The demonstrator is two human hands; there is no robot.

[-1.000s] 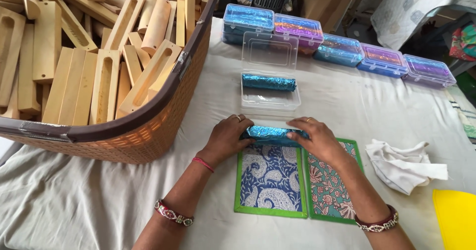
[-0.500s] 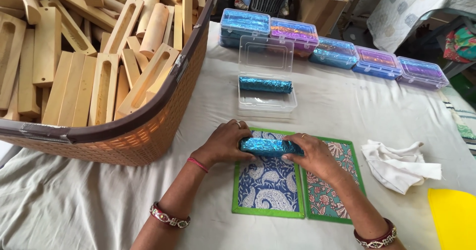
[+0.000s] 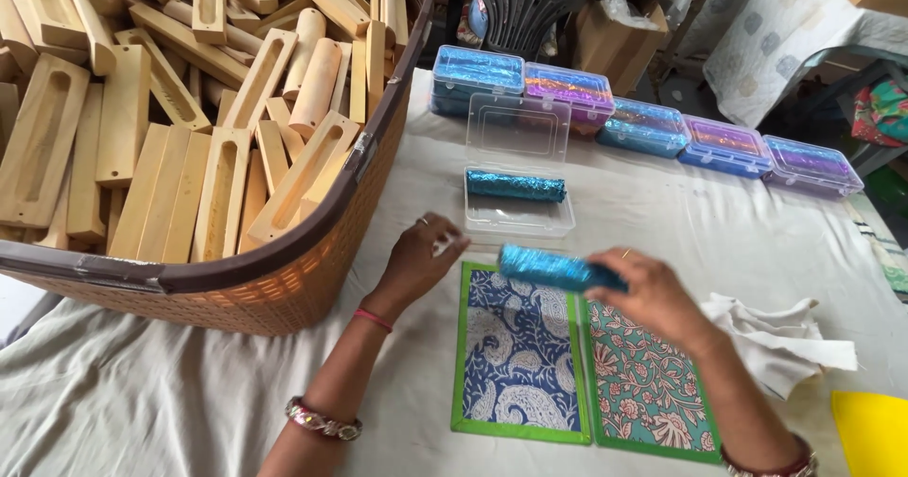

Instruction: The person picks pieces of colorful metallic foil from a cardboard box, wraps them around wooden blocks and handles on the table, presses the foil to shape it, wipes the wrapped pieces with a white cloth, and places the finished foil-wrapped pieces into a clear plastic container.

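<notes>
1. Since the earlier frame, both hands have left the roll they held together over the patterned mats: the right hand (image 3: 653, 293) now carries it alone, lifted and blurred.
2. Right grip: clenched around one end of the blue glittery roll (image 3: 553, 267), which hangs above the top edge of the mats, just in front of the open clear box (image 3: 518, 214).
3. Left grip: released, fingers loosely spread; the left hand (image 3: 421, 260) rests on the table (image 3: 662, 217) beside the box's near left corner.
4. Inside the box lies a second blue roll (image 3: 515, 186), with the lid standing up behind it.
5. Behind the box, a row of closed boxes (image 3: 643, 122) holds blue and purple rolls.
6. Left of the box, a woven basket (image 3: 312, 278) is heaped with wooden blocks (image 3: 170, 108).
7. Right of the mats (image 3: 577, 373) lies a crumpled white cloth (image 3: 780, 335).
</notes>
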